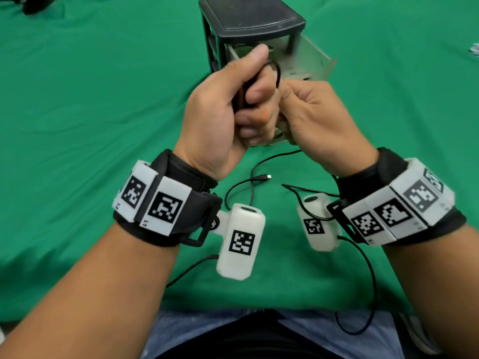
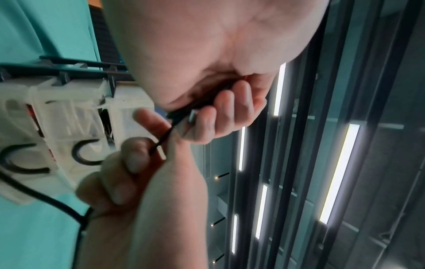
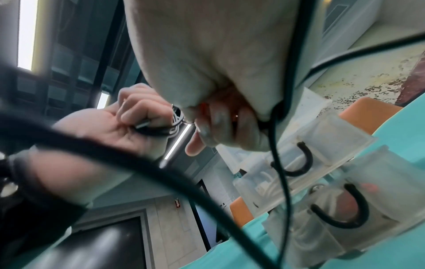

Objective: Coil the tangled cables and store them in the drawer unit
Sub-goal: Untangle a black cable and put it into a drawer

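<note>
Cable [image 1: 274,71], thin and black, was bunched in the left hand [image 1: 220,110], whose fingers [image 1: 255,93] were curled tight round a small coil with one loop standing up past the thumb. The right hand [image 1: 316,112] was pressed against the left, its fingers [image 2: 135,158] pinching the strand just where it left the coil. The loose tail [image 1: 259,177] ran down onto the table [image 1: 77,125] below the wrists and ended in a small plug.

Judged light, limp and a little springy: loops would likely open if the grip slackened, so the hold belongs across the whole bundle, not on one strand. The jacket looked smooth, possibly slippery. Plug ends seemed the only stiff parts, better not bent sharply.

The drawer unit [image 1: 248,24], black frame with clear drawers, stood just beyond the hands, one drawer [image 1: 311,60] pulled out toward the right. What lay in that drawer could not be told; it was blurred.

Green cloth covered the table, slightly wrinkled and soft. The wrist views showed long ceiling lights [image 2: 338,172] and dark window frames overhead.
</note>
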### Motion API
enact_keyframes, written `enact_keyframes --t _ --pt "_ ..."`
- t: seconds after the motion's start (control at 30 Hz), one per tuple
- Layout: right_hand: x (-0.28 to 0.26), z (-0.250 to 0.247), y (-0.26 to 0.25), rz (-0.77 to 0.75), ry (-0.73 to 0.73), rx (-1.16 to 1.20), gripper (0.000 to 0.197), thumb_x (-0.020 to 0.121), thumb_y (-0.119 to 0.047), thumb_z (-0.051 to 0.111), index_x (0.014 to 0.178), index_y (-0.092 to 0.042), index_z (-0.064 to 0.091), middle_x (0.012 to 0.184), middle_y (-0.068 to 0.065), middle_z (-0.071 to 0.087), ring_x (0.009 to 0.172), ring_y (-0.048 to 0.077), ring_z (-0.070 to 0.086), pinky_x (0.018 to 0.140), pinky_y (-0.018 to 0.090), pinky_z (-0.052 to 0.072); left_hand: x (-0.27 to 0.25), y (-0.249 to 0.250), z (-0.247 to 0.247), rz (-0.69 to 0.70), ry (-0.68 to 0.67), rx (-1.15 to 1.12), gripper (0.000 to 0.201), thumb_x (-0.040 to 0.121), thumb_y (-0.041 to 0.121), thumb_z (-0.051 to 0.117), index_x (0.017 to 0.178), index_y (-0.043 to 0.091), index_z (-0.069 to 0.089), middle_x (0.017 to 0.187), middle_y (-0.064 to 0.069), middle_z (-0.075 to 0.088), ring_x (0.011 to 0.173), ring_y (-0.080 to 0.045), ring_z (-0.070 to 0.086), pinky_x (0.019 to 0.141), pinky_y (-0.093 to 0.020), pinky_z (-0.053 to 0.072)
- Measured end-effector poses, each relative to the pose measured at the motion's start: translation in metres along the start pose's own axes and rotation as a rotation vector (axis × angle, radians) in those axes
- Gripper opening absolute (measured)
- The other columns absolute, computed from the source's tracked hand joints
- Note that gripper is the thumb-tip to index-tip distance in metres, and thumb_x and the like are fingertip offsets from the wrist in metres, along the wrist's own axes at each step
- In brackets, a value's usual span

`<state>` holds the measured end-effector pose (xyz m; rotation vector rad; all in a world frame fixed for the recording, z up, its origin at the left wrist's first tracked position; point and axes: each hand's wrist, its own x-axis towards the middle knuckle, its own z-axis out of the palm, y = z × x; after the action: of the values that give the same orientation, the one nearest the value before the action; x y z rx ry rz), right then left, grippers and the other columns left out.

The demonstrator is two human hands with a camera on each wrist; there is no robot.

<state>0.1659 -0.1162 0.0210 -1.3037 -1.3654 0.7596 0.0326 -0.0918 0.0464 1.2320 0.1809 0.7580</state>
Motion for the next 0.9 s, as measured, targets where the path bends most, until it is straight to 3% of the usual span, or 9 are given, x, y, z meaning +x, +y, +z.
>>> enact_keyframes --t 0.07,0.17,0.27,0.37,0.5,0.63,0.73,0.8,0.9 --pt "0.0 0.004 0.005 0.017 -0.017 -0.018 0.064 0.099 -0.044 0.048 0.076 0.016 0.051 0.063 0.014 0.044 0.056 0.019 0.035 0.047 0.041 0.024 0.0 0.004 0.002 0.042 0.007 -0.055 0.043 0.103 0.026 0.021 0.064 0.016 0.036 0.048 0.004 0.019 0.042 -0.013 0.016 0.046 -0.033 0.013" --pt "-0.002 0.004 0.008 0.005 0.007 -0.091 0.052 0.103 -0.038 0.043 0.059 -0.017 0.062 0.054 0.011 0.043 0.047 0.008 0.033 0.045 0.022 0.024 0.001 0.011 0.005 0.099 0.012 -0.085 0.041 0.104 0.025 0.02 0.069 0.015 0.037 0.051 0.004 0.02 0.045 -0.014 0.016 0.049 -0.033 0.015" --pt "-0.003 0.0 0.007 -0.044 0.017 -0.167 0.053 0.102 -0.042 0.044 0.058 -0.016 0.06 0.059 0.025 0.046 0.049 0.01 0.036 0.047 0.022 0.025 0.002 0.015 0.006 0.177 0.048 -0.082 0.04 0.105 0.024 0.019 0.071 0.013 0.037 0.054 0.003 0.019 0.046 -0.014 0.017 0.049 -0.031 0.018" --pt "-0.006 -0.006 0.007 0.009 -0.036 -0.236 0.056 0.101 -0.049 0.045 0.059 -0.016 0.06 0.054 0.007 0.034 0.046 0.008 0.029 0.046 0.021 0.023 0.004 0.02 0.003 0.311 0.136 -0.072 0.034 0.104 0.02 0.021 0.075 0.011 0.039 0.057 0.001 0.023 0.05 -0.015 0.02 0.052 -0.031 0.021" --pt "-0.015 -0.012 0.006 0.027 -0.17 -0.355 0.051 0.1 -0.048 0.048 0.065 -0.014 0.063 0.059 0.009 0.036 0.051 0.015 0.032 0.048 0.025 0.026 0.01 0.032 -0.004 0.494 0.302 -0.033 0.026 0.096 0.011 0.032 0.071 0.014 0.037 0.06 0.001 0.034 0.053 -0.016 0.03 0.056 -0.032 0.028" --pt "-0.02 -0.013 -0.003 0.009 -0.23 -0.413 0.045 0.098 -0.045 0.054 0.068 -0.013 0.065 0.048 -0.007 0.033 0.043 0.008 0.028 0.044 0.017 0.024 0.02 0.028 -0.015 0.594 0.442 0.351 0.025 0.093 0.013 0.04 0.069 0.018 0.04 0.064 0.004 0.038 0.058 -0.017 0.035 0.062 -0.036 0.029" --pt "-0.023 -0.02 -0.009 0.004 -0.287 -0.489 0.042 0.094 -0.046 0.059 0.066 -0.016 0.066 0.043 -0.008 0.033 0.042 0.008 0.03 0.044 0.018 0.025 0.019 0.018 -0.021 0.613 0.452 0.765 0.013 0.101 0.018 0.037 0.092 0.013 0.045 0.079 0.008 0.042 0.07 -0.007 0.043 0.072 -0.027 0.037" --pt "-0.025 -0.026 -0.015 -0.002 -0.302 -0.533 0.041 0.091 -0.048 0.062 0.065 -0.017 0.067 0.043 -0.007 0.033 0.043 0.009 0.029 0.043 0.019 0.025 0.016 0.009 -0.027 0.534 0.449 1.033 0.011 0.103 0.019 0.037 0.1 0.012 0.045 0.086 0.012 0.045 0.079 -0.001 0.046 0.078 -0.025 0.041" --pt "-0.025 -0.035 -0.024 -0.061 -0.294 -0.554 0.035 0.089 -0.046 0.066 0.067 -0.019 0.071 0.044 -0.007 0.034 0.044 0.008 0.029 0.043 0.018 0.024 0.011 -0.004 -0.034 0.212 0.403 1.344 0.026 0.102 0.032 0.037 0.104 0.011 0.051 0.088 0.006 0.054 0.084 -0.016 0.053 0.081 -0.038 0.042"
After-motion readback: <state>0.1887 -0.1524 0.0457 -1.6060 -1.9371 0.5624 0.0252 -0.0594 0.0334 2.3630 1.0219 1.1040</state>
